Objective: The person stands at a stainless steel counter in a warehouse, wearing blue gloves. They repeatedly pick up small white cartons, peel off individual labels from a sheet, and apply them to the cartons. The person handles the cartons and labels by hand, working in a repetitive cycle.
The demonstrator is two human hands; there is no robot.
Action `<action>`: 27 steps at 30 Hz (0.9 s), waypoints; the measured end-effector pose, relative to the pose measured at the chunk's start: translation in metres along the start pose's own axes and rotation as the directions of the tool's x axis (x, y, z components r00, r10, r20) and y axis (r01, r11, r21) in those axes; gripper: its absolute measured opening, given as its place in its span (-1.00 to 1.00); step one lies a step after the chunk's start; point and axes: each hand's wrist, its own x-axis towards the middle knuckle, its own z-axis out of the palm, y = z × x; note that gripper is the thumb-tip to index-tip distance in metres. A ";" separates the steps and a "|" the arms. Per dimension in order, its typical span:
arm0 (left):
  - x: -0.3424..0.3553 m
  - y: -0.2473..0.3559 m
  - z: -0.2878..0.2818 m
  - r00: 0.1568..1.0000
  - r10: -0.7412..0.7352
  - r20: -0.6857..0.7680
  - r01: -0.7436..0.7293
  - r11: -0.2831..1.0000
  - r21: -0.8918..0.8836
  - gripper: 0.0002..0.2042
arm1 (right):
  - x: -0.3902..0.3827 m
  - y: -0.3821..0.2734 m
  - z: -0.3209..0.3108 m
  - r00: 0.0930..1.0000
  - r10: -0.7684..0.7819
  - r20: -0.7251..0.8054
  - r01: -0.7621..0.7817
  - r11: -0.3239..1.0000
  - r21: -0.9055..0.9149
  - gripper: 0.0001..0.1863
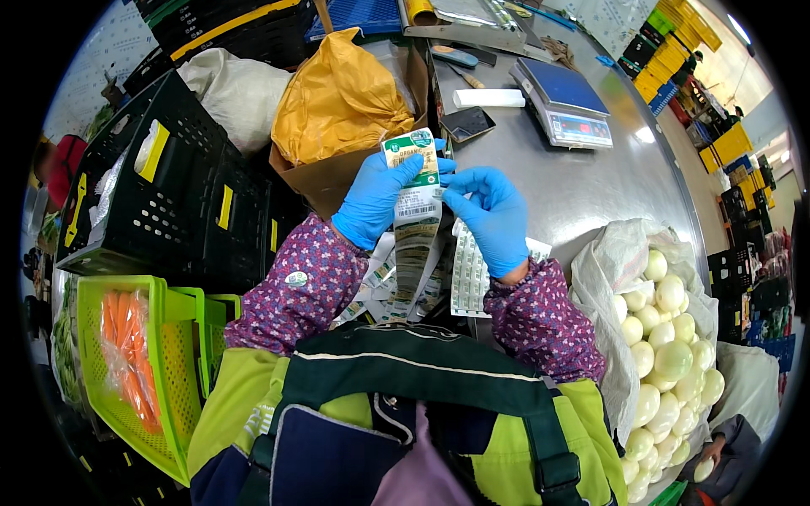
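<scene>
My left hand (pixel 371 196), in a blue glove, grips a long strip of printed labels (pixel 413 202) with the thumb across the green-and-white front. The strip hangs toward my lap, over loose labels (pixel 384 282). At the strip's right edge, my right hand (pixel 494 215), gloved in blue too, has thumb and forefinger pinched together. Whatever lies between those fingertips is too small to make out. Below the right hand lies a sheet of small stickers (pixel 469 274). One round sticker (pixel 295 279) is stuck on my left sleeve.
Peeled onions (pixel 673 361) fill a white sack at right. A blue-topped scale (pixel 561 101) and a phone (pixel 467 124) rest on the steel table (pixel 582 190). A carton (pixel 325 181) holds an orange bag (pixel 337 101). Black crates (pixel 190 169) and a green basket with bagged carrots (pixel 128 358) stand left.
</scene>
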 end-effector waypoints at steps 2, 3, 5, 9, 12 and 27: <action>0.000 -0.004 -0.002 0.999 -0.018 -0.033 0.020 0.998 0.066 -0.60 | 0.002 0.001 0.005 0.999 -0.038 -0.010 0.037 0.997 -0.065 -0.78; 0.001 -0.007 -0.003 0.999 -0.006 -0.038 0.009 0.997 0.075 -0.62 | 0.002 0.001 0.007 0.999 -0.039 -0.022 0.037 0.994 -0.099 -0.78; 0.000 -0.007 0.001 1.000 -0.005 -0.028 0.007 0.998 0.057 -0.62 | 0.004 0.003 0.008 0.997 -0.064 -0.037 0.056 0.980 -0.191 -0.77; -0.005 -0.011 0.002 1.000 0.028 -0.009 -0.027 0.996 0.081 -0.62 | 0.002 0.001 0.010 0.981 -0.192 -0.018 0.155 0.841 -0.519 -0.72; -0.009 -0.004 0.004 0.999 -0.012 0.042 0.016 0.995 -0.103 -0.59 | 0.007 0.008 -0.003 0.980 -0.196 -0.028 0.126 0.727 -0.675 -0.72; -0.003 0.001 -0.007 1.000 0.017 0.019 -0.016 0.999 -0.048 -0.53 | 0.001 0.007 0.003 0.996 -0.082 0.022 0.083 0.996 -0.028 -0.70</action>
